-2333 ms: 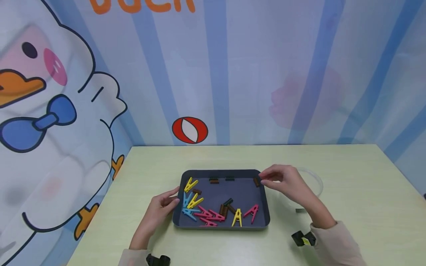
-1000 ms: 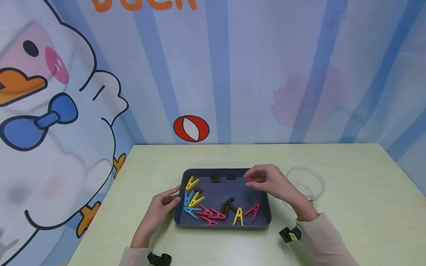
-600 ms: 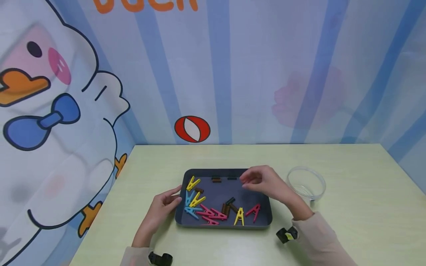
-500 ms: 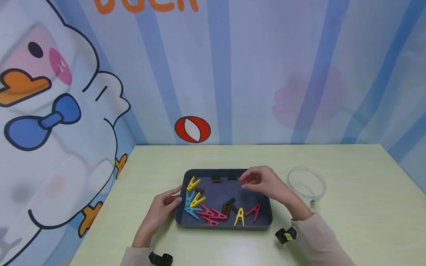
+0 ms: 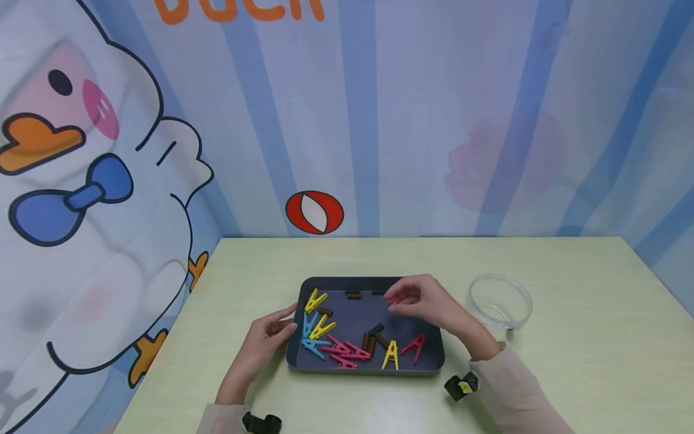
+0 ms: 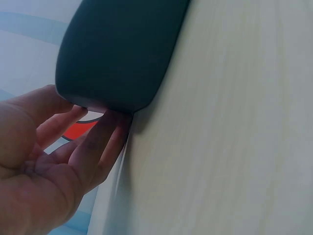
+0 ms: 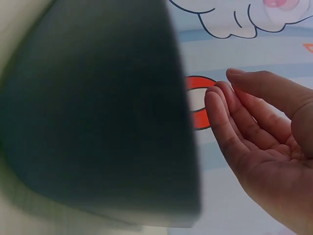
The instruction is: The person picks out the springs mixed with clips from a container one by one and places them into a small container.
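The left hand is laid against the left end of the grey tray, thumb and fingers spread along its wall. The right hand is held over the far right part of the tray, loosely curved, its thumb kept narrowly apart from the fingertips. By the left wrist view, the contact with the tray's outer wall is shown; by the right wrist view, the palm side of the right hand is shown beside a blurred dark surface. Only from the head are the tray's contents seen: yellow clothespins, blue clothespins and pink clothespins are gathered mostly near its left and near walls, with brown coil springs and dark green coil springs scattered among them and along the far wall.

The tray is bounded by a raised rim with rounded corners. To its right, near, a clear round dish is set; on all sides of it the pale tabletop is extended. Above and beyond the tray, "DUCK" can be read in cropped orange letters on the striped backdrop.
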